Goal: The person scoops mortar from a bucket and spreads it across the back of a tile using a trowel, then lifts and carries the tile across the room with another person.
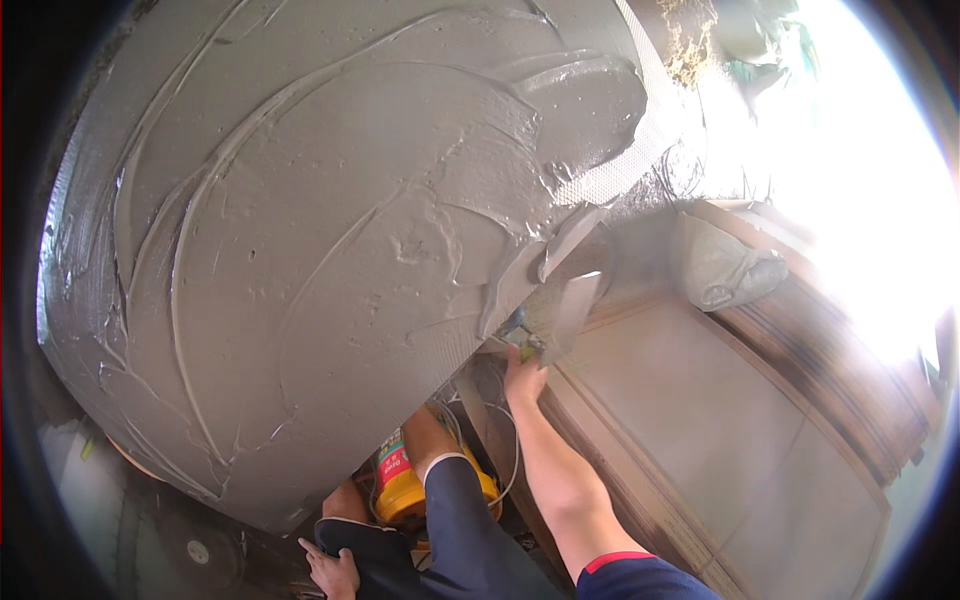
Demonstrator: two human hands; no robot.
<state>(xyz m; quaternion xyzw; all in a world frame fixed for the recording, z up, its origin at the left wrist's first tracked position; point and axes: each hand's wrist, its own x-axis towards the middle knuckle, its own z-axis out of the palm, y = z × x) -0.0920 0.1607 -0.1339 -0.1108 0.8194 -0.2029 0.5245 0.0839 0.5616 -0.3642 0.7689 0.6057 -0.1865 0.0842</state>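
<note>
My right hand (524, 378), at the end of an outstretched arm, grips the handle of a plastering trowel (574, 308). Its flat blade stands on edge beside the right border of a wide grey wet-plastered surface (300, 230). Curved ridges and smears cross the plaster, and a thick lip of it (570, 240) hangs at the border close to the blade. White mesh (625, 170) shows along that edge. Low down, my left hand (335, 572) rests by my dark-clothed knee with its fingers apart, holding nothing.
Between my legs stands a yellow bucket (402, 495), partly hidden, with a pale cable (516, 455) curving past it. Framed brown panels (700, 420) lie to the right, with a crumpled pale bag (730, 268) on them. Strong glare washes out the upper right.
</note>
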